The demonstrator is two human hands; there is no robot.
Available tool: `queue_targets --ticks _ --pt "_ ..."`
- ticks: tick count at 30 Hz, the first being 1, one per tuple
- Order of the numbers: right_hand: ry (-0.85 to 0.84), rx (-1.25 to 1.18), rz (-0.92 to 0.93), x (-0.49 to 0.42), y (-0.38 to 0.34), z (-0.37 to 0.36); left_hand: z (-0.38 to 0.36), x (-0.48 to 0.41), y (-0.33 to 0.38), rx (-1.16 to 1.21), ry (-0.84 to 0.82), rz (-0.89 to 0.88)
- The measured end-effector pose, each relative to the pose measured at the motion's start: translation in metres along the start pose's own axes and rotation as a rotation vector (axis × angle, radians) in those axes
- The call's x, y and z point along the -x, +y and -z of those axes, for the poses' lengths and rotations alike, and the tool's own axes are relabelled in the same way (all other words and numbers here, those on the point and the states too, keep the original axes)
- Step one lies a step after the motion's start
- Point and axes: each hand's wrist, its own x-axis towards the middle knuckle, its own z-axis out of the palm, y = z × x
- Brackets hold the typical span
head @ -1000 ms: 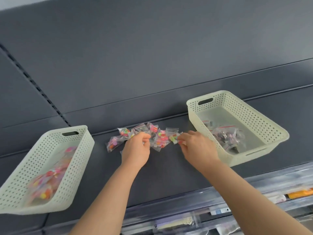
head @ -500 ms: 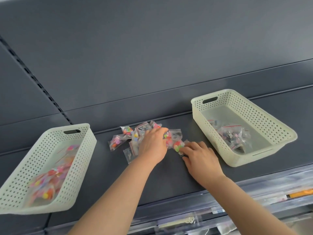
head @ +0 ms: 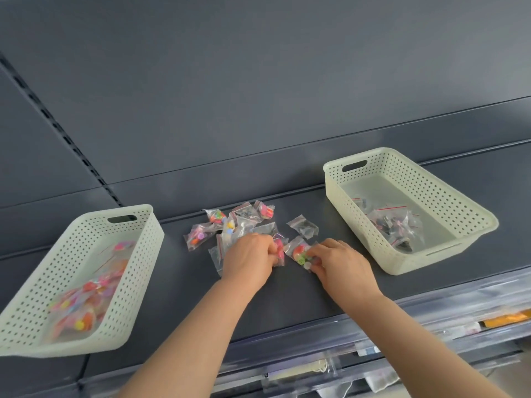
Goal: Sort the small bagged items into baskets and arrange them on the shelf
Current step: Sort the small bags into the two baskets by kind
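Several small clear bags [head: 230,228] lie in a loose pile on the dark shelf [head: 287,294], most with bright beads inside. One bag with dark parts [head: 303,226] lies apart to the right. My left hand [head: 250,258] has its fingers curled round a pink-filled bag [head: 279,251] at the pile's near edge. My right hand [head: 339,264] pinches a bag of red and green beads [head: 300,252]. The left basket [head: 40,285] holds colourful bags; the right basket [head: 431,185] holds bags of dark parts.
The shelf's grey back panel [head: 258,96] rises behind the pile, with a slotted upright [head: 71,145] at the left. Below the shelf's front edge, a clear rail [head: 431,311] covers a lower shelf with packaged goods.
Both hands drew nearer to me, dragging bags out of the pile. The pile spread, and a bag of dark parts now lies uncovered to the right.
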Motion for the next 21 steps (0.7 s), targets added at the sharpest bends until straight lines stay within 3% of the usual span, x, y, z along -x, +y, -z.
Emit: queue_targets --ticks 4,9,15,21 --pt "-0.028 -0.015 -0.015 -0.002 -0.001 0.002 0.002 0.005 -0.005 0.106 0.111 0.063" --pt "0.133 -0.115 -0.002 -0.007 -0.007 0.010 0.014 0.010 -0.012 0.213 0.284 0.097" --pt "0.175 -0.142 0.135 -0.024 -0.055 0.007 0.054 0.031 -0.053 0.183 0.525 0.182" --pt "0.135 -0.239 0.343 -0.040 -0.142 -0.015 0.101 0.088 -0.133 0.081 0.656 0.443"
